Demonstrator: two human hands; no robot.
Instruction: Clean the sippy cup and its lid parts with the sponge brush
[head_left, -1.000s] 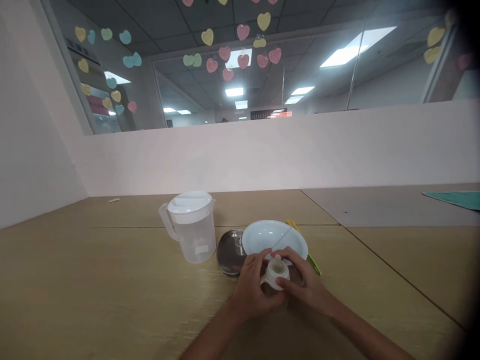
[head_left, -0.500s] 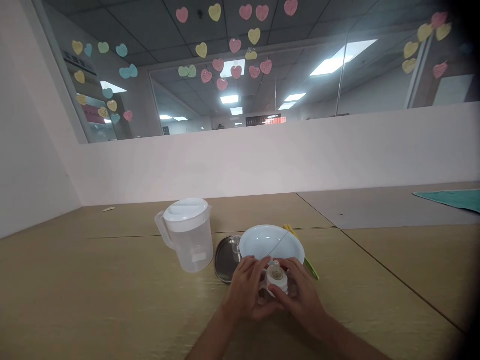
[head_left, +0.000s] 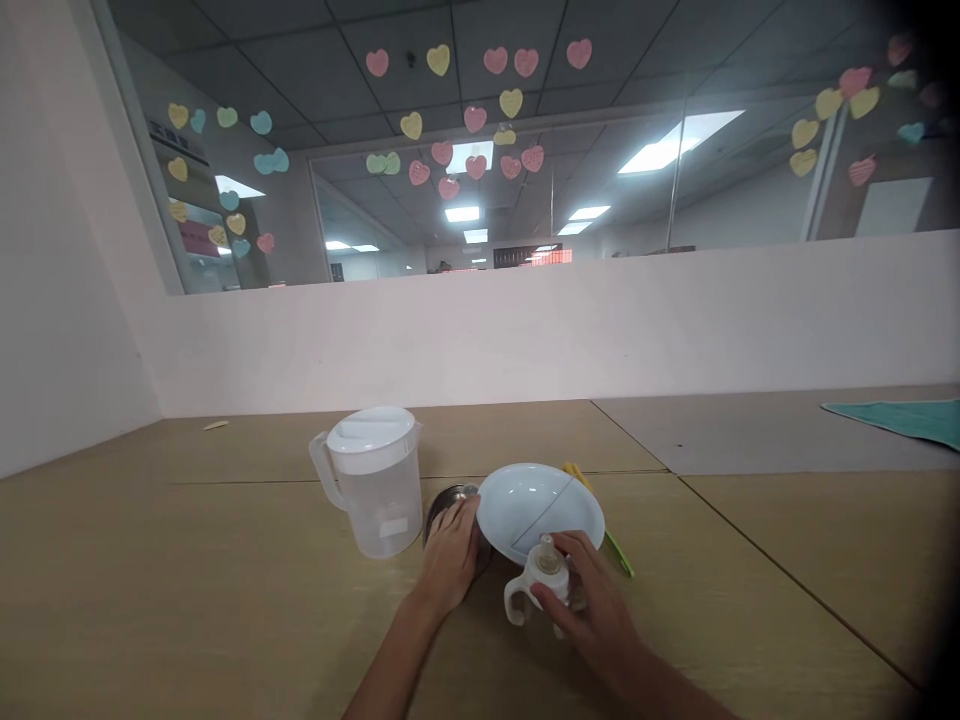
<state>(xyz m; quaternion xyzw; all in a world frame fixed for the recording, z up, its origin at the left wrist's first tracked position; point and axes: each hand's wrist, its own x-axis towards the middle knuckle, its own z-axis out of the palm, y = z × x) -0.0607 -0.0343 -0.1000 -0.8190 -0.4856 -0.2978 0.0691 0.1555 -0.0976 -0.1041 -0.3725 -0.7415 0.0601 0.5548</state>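
My right hand [head_left: 592,600] is closed round a white baby bottle [head_left: 546,570] with a clear teat on top and a curved white handle at its left. The bottle is upright in front of the white bowl [head_left: 525,500]. My left hand [head_left: 451,560] reaches over the dark metal tray [head_left: 442,500], its fingers close together and bent downward at the tray's right side. Whatever lies beneath those fingers is hidden; the small clear cup-shaped piece seen there before no longer shows.
Left of the tray stands a translucent pitcher [head_left: 382,500] with a white lid. A yellow and green stick-like thing [head_left: 616,552] lies along the bowl's right side. A teal cloth [head_left: 907,420] is at the far right, and a white wall [head_left: 525,340] rises behind the table.
My left hand has let go of the bottle and moved left onto the tray. The right hand keeps hold of the bottle, now with its left handle in plain sight. The camera has tilted slightly up.
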